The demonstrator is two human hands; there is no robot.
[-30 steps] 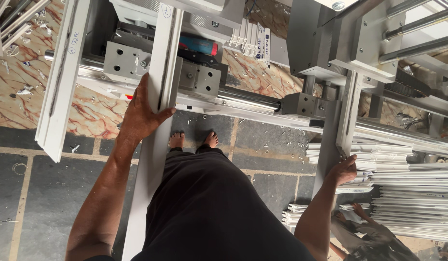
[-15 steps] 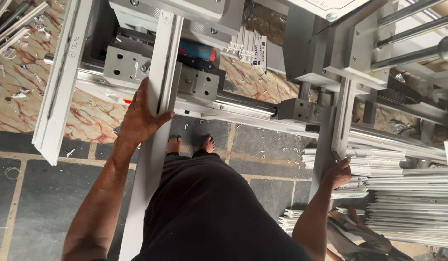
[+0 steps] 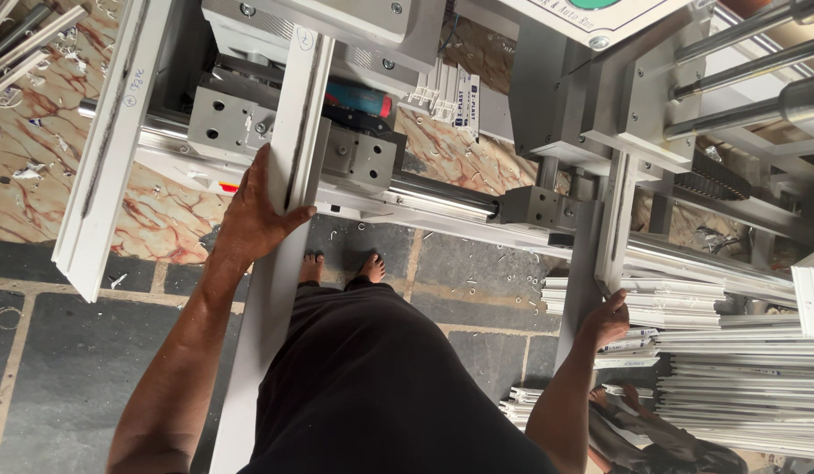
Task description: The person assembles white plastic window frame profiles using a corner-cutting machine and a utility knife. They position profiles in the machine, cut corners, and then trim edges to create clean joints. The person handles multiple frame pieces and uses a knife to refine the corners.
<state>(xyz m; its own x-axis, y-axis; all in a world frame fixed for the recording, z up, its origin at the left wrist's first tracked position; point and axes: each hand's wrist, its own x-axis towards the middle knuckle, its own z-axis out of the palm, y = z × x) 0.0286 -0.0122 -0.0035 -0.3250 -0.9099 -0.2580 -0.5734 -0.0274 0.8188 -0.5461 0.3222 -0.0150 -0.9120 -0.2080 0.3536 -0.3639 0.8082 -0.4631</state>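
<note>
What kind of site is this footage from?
Likely a window or door frame fabrication workshop. The left hand presses a long white plastic profile into a grey metal clamping machine, the right hand holds another upright profile, and cut white profiles are stacked nearby.

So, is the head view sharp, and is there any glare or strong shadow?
Head view: mostly sharp; even daylight, no hard shadows. Mild glare on the steel rods at top right. Left hand on the white profile is crisp, and right hand too.

Workshop: clamping machine (image 3: 372, 158), stacked profiles (image 3: 731, 351)
</note>
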